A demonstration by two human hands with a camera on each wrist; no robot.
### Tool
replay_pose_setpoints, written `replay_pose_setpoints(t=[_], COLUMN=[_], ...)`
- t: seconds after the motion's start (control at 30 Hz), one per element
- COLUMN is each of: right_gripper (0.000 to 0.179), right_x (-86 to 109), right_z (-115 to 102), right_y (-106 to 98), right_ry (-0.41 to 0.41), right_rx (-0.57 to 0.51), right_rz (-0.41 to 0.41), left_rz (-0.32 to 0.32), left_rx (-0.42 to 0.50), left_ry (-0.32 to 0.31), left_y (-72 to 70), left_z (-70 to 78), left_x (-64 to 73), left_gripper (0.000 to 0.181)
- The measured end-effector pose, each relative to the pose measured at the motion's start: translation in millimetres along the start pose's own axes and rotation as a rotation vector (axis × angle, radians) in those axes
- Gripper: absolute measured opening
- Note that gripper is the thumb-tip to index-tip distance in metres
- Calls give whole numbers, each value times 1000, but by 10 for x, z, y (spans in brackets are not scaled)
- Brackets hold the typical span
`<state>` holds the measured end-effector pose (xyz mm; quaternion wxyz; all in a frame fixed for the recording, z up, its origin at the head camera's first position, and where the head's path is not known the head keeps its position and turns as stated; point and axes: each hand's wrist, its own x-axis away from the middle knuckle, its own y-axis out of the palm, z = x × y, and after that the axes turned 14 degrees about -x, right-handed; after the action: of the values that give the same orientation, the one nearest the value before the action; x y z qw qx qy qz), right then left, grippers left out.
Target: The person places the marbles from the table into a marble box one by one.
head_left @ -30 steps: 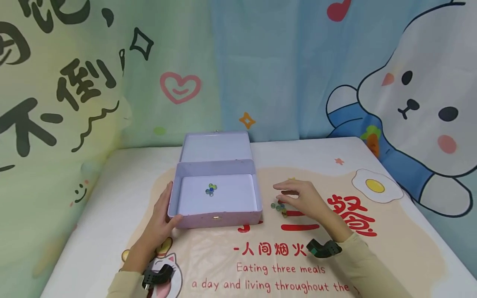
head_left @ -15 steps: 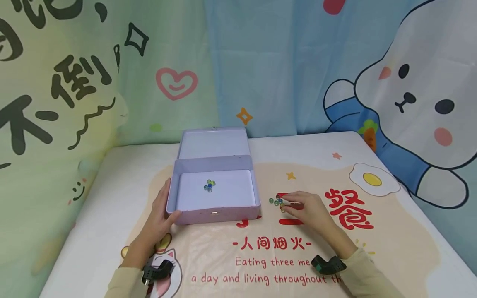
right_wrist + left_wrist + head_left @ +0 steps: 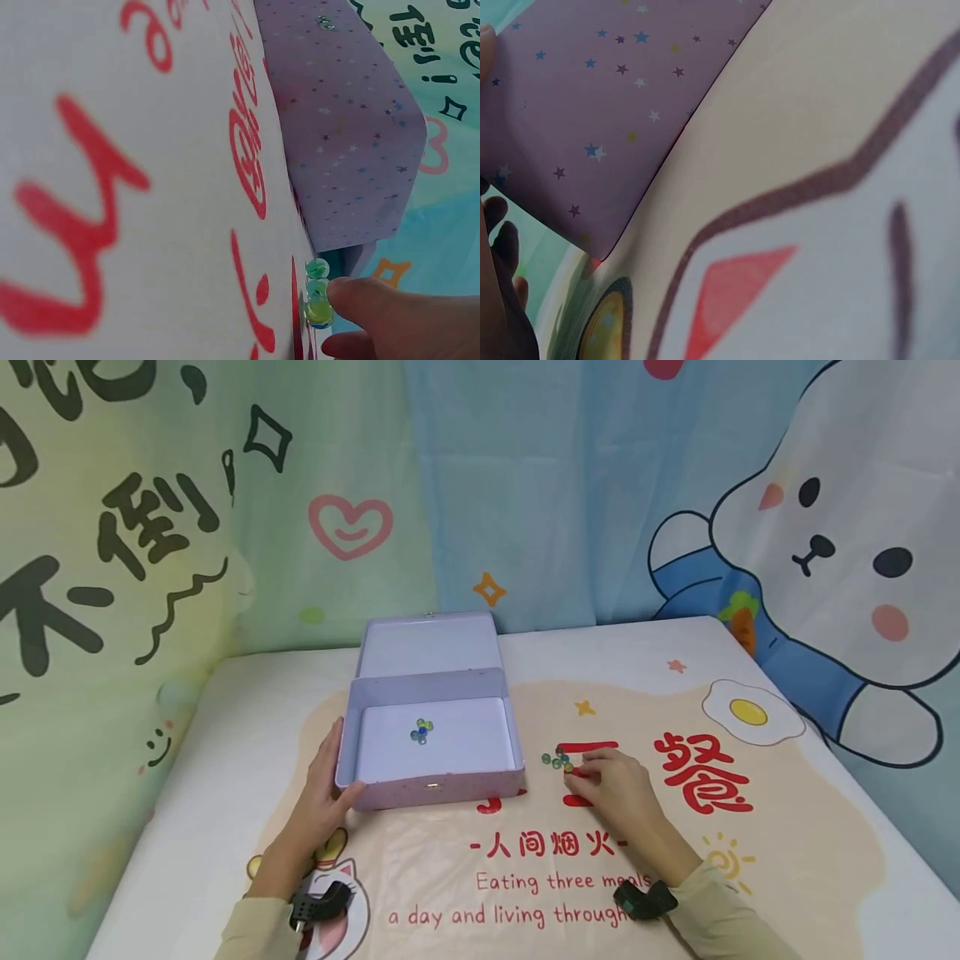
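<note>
A lilac hinged box (image 3: 442, 785) with a star pattern lies open on the table, its lid (image 3: 427, 647) tipped back. Several glass marbles (image 3: 422, 732) sit clustered on its floor. My left hand (image 3: 327, 789) holds the box at the near left corner, fingers along the side and thumb on the front; the left wrist view has the box wall (image 3: 592, 112) beside the thumb. Right of the box, several green, blue and yellow marbles (image 3: 557, 763) lie on the tablecloth. My right hand (image 3: 618, 785) reaches down to them, and its thumb tip meets these marbles (image 3: 318, 289) in the right wrist view.
A printed tablecloth (image 3: 442, 877) with red lettering covers the table. Behind it hangs a curtain (image 3: 517, 510) with cartoon drawings, close to the raised lid. The table's right edge slopes away past the printed egg (image 3: 750, 714).
My right hand has come down to the loose marbles, its fingers drawn in closer, and the yellow marble sits nearer the others. The left hand stays on the box. The head view has shifted slightly.
</note>
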<state>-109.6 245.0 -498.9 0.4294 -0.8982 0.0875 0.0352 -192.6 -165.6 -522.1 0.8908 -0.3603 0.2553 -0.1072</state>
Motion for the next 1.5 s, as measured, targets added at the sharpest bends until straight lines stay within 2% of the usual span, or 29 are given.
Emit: replay_pose_setpoints(t=[0.1,0.23,0.37,0.5,0.73,1.0,1.27,1.5], right_gripper=[33,34,28,23,22,20,21,22], right_x=[-11,-27,-42,-48,-52,-113,-211,-301], right_z=[-2,-11,-7,6,39,69,71,163], right_y=[11,31,44,39,2,-36,-41,-36], right_ry=[-7,-19,-60,-101,-99,-148,-99,-58], right_rx=[11,14,30,36,32,24,19,-31], right_rz=[8,8,24,39,30,27,16,5], left_rz=[8,4,1,11,11,14,7,-2], left_rx=[31,43,41,44,41,31,-7,-5], left_ry=[16,6,2,8,-4,-15,-21,15], left_y=[-68,-156,-179,-179,-188,-185,-23,1], left_z=[165,357,398,383,368,350,-11,-44], left_x=[-11,-15,-15,-22,-16,-3,13,14], left_gripper=[89,88,89,90,90,89,92,91])
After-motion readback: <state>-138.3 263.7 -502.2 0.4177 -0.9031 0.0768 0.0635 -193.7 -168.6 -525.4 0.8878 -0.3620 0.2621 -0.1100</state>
